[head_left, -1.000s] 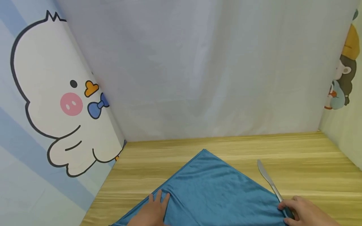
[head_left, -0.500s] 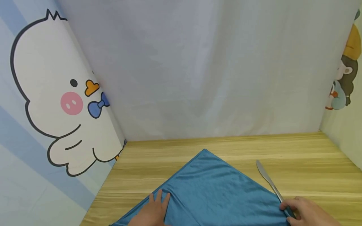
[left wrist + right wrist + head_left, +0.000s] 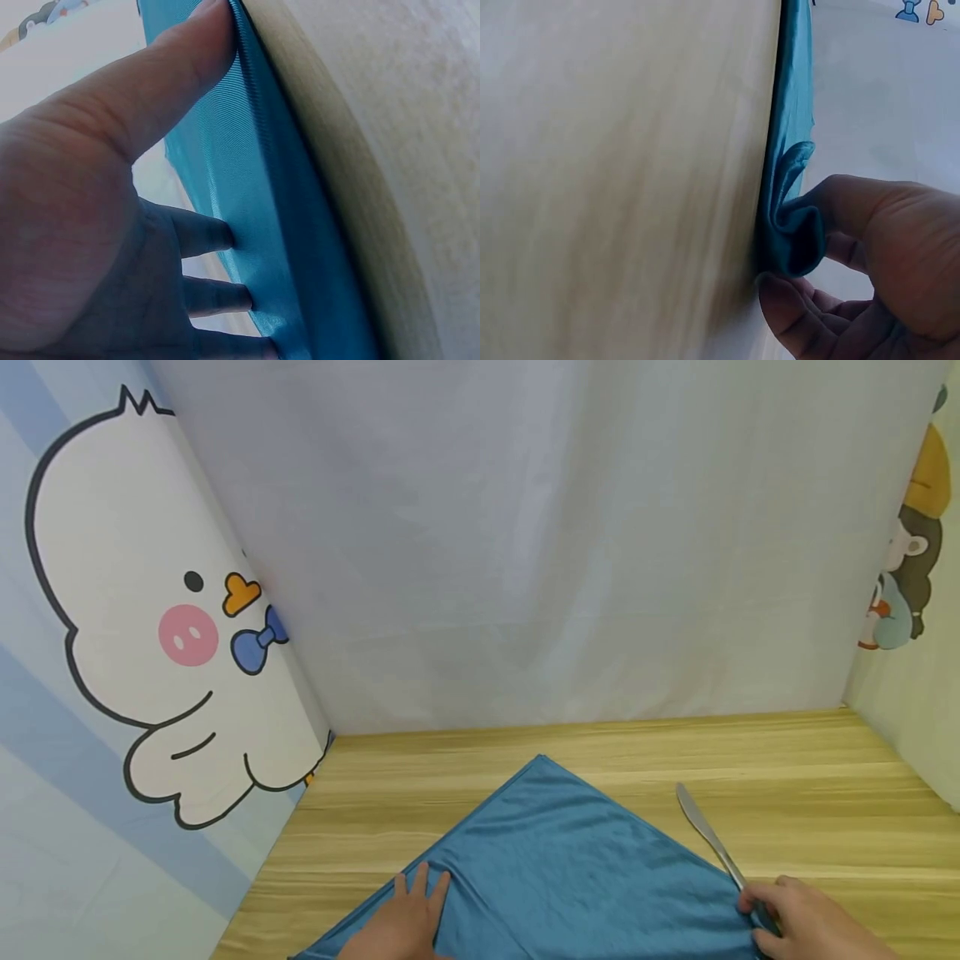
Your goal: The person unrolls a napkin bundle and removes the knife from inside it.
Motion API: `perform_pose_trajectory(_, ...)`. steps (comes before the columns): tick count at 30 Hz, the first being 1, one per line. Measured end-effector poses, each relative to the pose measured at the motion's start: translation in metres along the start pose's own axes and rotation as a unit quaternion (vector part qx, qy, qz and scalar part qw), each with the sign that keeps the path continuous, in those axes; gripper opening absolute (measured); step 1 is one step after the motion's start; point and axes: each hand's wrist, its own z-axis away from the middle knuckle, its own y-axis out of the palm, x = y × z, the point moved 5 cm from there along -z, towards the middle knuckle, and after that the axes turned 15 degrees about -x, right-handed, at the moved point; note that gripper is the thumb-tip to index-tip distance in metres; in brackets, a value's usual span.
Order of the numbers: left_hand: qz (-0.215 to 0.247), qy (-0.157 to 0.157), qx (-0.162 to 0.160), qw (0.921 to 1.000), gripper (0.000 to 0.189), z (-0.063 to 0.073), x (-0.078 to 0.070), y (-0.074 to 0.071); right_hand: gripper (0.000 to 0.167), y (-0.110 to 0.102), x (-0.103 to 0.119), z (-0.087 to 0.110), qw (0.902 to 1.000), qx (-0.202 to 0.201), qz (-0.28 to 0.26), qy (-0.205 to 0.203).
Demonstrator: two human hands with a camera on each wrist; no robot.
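Note:
A folded blue cloth (image 3: 577, 860) lies on the table, one corner pointing away from me. My left hand (image 3: 399, 925) rests on its left part with fingers spread; in the left wrist view the fingertips (image 3: 238, 297) and thumb touch the fabric near its folded edge. At the cloth's right corner my right hand (image 3: 813, 920) pinches the fabric. The right wrist view shows a curled fold of cloth (image 3: 799, 236) between thumb and fingers. A silver table knife (image 3: 705, 828) lies along the cloth's right edge, blade pointing away, its handle end hidden at the right hand.
The wood-grain table (image 3: 420, 768) meets a pale grey curtain (image 3: 525, 568) at the back. A panel with a white cartoon duck (image 3: 112, 568) stands on the left, another printed panel (image 3: 900, 693) on the right.
The knife's tip has shifted very slightly to the left. Both hands and the cloth stay nearly where they were.

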Motion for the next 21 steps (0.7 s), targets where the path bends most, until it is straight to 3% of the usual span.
perform_pose_trajectory(6,-0.006,0.0,0.005,1.0,0.101,0.0,-0.001,0.0,0.019,-0.003,-0.002,0.002,0.9984,-0.02,0.009,0.052)
perform_pose_trajectory(9,-0.011,0.003,0.006,0.9999,0.1,0.0,-0.002,0.0,0.02,-0.006,-0.005,0.004,0.9974,-0.022,-0.012,0.068)
perform_pose_trajectory(16,-0.009,-0.016,0.024,0.9995,0.104,-0.003,0.001,0.003,0.018,-0.013,-0.014,0.009,0.9952,-0.008,-0.09,0.037)
perform_pose_trajectory(21,-0.007,-0.025,0.03,0.9992,0.105,-0.004,0.002,0.004,0.011,-0.014,-0.022,0.011,0.9919,0.007,-0.121,0.039)
